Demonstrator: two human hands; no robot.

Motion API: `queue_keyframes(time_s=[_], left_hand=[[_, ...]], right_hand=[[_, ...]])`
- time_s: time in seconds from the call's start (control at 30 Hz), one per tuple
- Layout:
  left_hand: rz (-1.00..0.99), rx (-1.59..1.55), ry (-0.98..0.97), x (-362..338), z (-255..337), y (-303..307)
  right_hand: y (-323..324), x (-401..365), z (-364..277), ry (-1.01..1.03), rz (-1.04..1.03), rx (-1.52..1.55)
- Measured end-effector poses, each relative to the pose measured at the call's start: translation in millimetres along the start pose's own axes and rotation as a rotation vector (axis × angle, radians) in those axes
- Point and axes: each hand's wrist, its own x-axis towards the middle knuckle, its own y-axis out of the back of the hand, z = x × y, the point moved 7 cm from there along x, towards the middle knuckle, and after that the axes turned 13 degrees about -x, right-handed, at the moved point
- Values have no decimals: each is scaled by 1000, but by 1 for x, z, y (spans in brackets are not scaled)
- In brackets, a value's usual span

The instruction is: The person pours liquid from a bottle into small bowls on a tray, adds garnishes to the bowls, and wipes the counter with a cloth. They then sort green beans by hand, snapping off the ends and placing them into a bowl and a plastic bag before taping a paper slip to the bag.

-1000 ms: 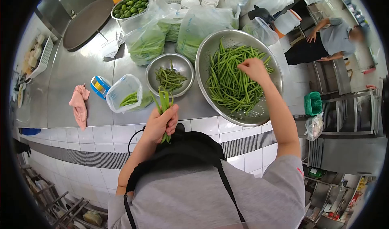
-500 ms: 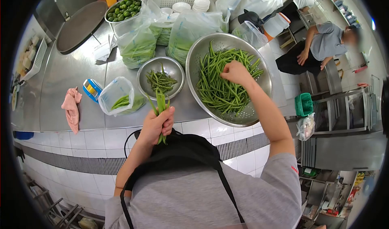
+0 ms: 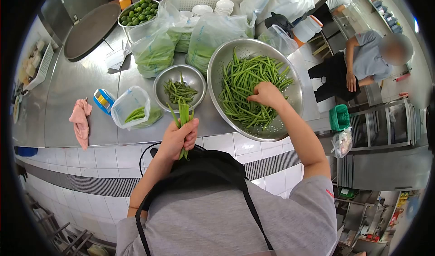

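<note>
A bunch of green beans (image 3: 184, 112) stands upright in my left hand (image 3: 180, 139), fingers wrapped round it, in front of the small steel bowl (image 3: 158, 92). Inside that bowl lie several darker, shorter beans (image 3: 179, 91). My right hand (image 3: 268, 96) is over the big steel colander (image 3: 297, 92), its thumb and fingers pinched together at the heap of loose green beans (image 3: 247, 74). Whatever is between those fingertips, I cannot make out. Left of the small bowl, an open plastic bag (image 3: 131, 102) has some green beans inside.
Filled plastic bags (image 3: 154, 52) stand behind the bowls, near a bowl of limes (image 3: 139, 13) and stacked white bowls (image 3: 223, 7). A pink cloth (image 3: 80, 122) and a blue-and-yellow item (image 3: 104, 102) lie left on the steel counter (image 3: 59, 106). A co-worker (image 3: 362, 58) is at right.
My right hand has shifted slightly toward me over the colander's beans. My left hand has barely moved, still gripping the bunch. The co-worker at right has changed posture.
</note>
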Motion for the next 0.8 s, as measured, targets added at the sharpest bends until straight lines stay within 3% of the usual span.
queue_keyframes(time_s=[0.07,0.2,0.27,0.4,0.47,0.57,0.7,0.8], left_hand=[[1,0,1,1,-1,0],[2,22,-13,5,2,-10],[41,68,-41,10,8,-23],[-5,223,-134,32,31,-66],[-8,286,-151,36,32,-79],[-197,590,-486,36,36,-96],[-46,483,-277,27,38,-75],[-21,339,-286,18,44,-64]], right_hand=[[4,-1,-1,121,86,205],[40,-24,3,11,60,487],[54,-38,7,-139,98,971],[80,-56,-21,-24,195,1421],[94,-69,-45,31,237,1460],[107,-83,-74,87,355,1346],[104,-87,-94,116,418,1524],[106,-94,-100,160,508,1513]])
